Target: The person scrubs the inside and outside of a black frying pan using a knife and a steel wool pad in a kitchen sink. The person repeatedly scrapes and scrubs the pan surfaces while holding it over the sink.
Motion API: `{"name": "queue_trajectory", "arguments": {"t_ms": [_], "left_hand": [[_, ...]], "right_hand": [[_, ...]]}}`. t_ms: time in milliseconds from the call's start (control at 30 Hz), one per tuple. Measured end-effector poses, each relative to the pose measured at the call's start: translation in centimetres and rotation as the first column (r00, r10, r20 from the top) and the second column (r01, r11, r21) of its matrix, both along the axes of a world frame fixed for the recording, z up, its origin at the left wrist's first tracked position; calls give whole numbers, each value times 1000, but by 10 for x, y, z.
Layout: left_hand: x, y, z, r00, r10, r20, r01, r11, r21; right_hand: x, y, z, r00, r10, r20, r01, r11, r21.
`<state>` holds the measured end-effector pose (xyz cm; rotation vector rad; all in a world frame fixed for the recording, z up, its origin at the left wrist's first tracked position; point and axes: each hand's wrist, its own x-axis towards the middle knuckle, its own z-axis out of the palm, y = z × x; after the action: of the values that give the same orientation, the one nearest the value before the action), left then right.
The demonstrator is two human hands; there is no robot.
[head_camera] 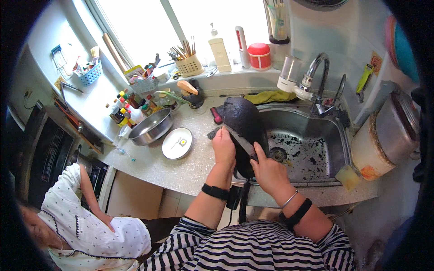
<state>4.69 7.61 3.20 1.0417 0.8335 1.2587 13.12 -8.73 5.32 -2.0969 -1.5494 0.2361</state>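
Note:
A black wok [242, 113] stands tilted at the left side of the sink, its handle [243, 203] pointing towards my body. A knife [240, 139] lies with its blade against the wok's dark surface. My right hand [273, 174] grips the knife's handle end, index finger stretched along the blade. At the blade's other end, my left hand [224, 147] pinches the metal between thumb and fingers. A dark scouring pad [213, 133] is on the counter just left of that hand. Black flakes [301, 144] are scattered over the bottom of the steel sink [343, 149].
Left on the counter [200, 169] are a white plate [177, 143], a steel basin [151, 128] and several bottles [130, 110]. A faucet [326, 73] arches behind the sink. A large pot [376, 145] stands at right. Another person [91, 220] is close by on the left.

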Motion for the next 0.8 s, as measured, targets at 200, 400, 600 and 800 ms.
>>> {"name": "queue_trajectory", "arguments": {"t_ms": [200, 400, 600, 800], "left_hand": [[-1, 9, -15, 991, 51, -127, -48, 999, 25], [5, 11, -22, 987, 77, -138, -65, 994, 91], [3, 17, -24, 951, 132, -278, -107, 989, 104], [1, 12, -22, 966, 55, -253, -32, 995, 94]], "right_hand": [[0, 11, -2, 997, 2, 73, -2, 1000, 2], [1, 22, 0, 999, 10, 41, -11, 1000, 15], [3, 27, 1, 996, 12, 86, -15, 1000, 28], [16, 26, -11, 985, 24, 170, -43, 993, 109]]}}
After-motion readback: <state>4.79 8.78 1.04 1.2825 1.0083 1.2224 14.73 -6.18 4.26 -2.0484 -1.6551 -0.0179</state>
